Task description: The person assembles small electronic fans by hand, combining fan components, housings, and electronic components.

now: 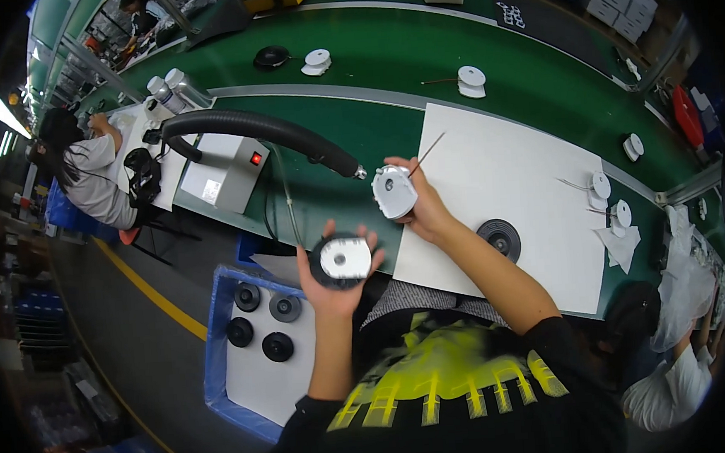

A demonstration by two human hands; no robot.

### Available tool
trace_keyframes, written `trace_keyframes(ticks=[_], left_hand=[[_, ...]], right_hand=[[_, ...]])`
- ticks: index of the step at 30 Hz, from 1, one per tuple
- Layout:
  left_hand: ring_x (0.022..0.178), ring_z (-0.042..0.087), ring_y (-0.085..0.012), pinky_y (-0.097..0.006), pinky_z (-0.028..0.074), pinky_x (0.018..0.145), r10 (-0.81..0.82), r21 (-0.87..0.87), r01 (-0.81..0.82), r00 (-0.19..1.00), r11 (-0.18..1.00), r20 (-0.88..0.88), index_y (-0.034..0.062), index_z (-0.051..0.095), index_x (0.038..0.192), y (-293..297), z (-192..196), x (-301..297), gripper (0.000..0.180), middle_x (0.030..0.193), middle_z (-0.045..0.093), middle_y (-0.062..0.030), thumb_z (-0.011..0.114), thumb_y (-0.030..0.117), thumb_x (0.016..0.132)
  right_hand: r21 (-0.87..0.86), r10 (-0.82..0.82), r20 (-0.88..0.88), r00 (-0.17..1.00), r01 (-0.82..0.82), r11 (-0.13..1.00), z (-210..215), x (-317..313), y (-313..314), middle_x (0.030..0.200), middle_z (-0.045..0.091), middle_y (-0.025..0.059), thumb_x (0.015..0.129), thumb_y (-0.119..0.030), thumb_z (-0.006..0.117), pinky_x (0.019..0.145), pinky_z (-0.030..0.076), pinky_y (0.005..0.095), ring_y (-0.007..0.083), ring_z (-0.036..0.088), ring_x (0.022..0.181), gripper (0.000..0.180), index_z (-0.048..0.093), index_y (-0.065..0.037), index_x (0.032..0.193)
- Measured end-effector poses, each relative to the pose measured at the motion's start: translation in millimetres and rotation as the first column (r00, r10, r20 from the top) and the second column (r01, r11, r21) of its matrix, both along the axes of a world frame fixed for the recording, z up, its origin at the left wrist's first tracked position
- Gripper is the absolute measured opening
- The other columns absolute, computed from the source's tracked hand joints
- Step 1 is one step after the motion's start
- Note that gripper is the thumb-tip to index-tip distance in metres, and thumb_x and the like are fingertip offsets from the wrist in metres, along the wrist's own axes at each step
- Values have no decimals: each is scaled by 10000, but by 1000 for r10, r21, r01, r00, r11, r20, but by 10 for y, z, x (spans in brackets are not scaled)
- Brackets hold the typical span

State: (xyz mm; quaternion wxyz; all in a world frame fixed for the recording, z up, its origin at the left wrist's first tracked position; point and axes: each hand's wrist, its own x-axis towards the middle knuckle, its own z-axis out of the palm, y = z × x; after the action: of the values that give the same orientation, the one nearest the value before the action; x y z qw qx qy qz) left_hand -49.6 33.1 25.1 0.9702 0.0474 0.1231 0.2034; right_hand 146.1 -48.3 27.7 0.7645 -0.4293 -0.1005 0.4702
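On the upturned palm of my left hand (331, 301) rests a black round base (320, 272) with a light, flat-sided plate on its face, and my fingers curl round its rim. My right hand (430, 211) grips a white round housing (395, 193), with a thin wire (429, 152) sticking out past my fingers. The metal nozzle of a black ribbed hose (290, 129) points at the housing from the left, with a small gap between them. A dark ridged disc (499, 239) lies on the white sheet (536, 207) beside my right forearm.
A white box (222, 173) with a lit red switch stands left of the hose. Below left, a blue crate (215, 368) holds several black round parts. White spool-like parts (471, 79) sit on the green belt (385, 59) beyond the bench. Another person (85, 164) sits at the left.
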Motion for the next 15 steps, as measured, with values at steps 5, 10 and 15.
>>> trace_keyframes(ticks=[5, 10, 15], left_hand=[[1359, 329, -479, -636, 420, 963, -23, -99, 41, 984, 994, 174, 179, 381, 1465, -206, -86, -523, 715, 1470, 371, -247, 420, 634, 915], [1385, 297, -462, -661, 411, 954, 35, -137, -25, 997, 990, 69, 213, 378, 1467, -314, -57, -582, 695, 1488, 347, -235, 442, 614, 903], [1394, 287, -466, -662, 412, 943, 41, -143, -28, 995, 989, 87, 229, 359, 1482, -327, -86, -534, 662, 1475, 377, -224, 456, 560, 917]], right_hand=[[114, 59, -187, 981, -38, 993, -44, -66, 210, 880, 607, 146, 1017, -589, 227, 415, 271, 233, 138, 468, 553, 535, 511, -202, 1252], [164, 127, -222, 967, -92, 982, -206, 6, 267, 905, 610, 126, 1037, -507, 246, 415, 284, 236, 153, 503, 598, 441, 519, -206, 1209], [61, 152, -264, 953, -141, 988, -83, 60, 247, 949, 628, 92, 1036, -411, 313, 430, 338, 242, 188, 601, 701, 337, 542, -212, 1183]])
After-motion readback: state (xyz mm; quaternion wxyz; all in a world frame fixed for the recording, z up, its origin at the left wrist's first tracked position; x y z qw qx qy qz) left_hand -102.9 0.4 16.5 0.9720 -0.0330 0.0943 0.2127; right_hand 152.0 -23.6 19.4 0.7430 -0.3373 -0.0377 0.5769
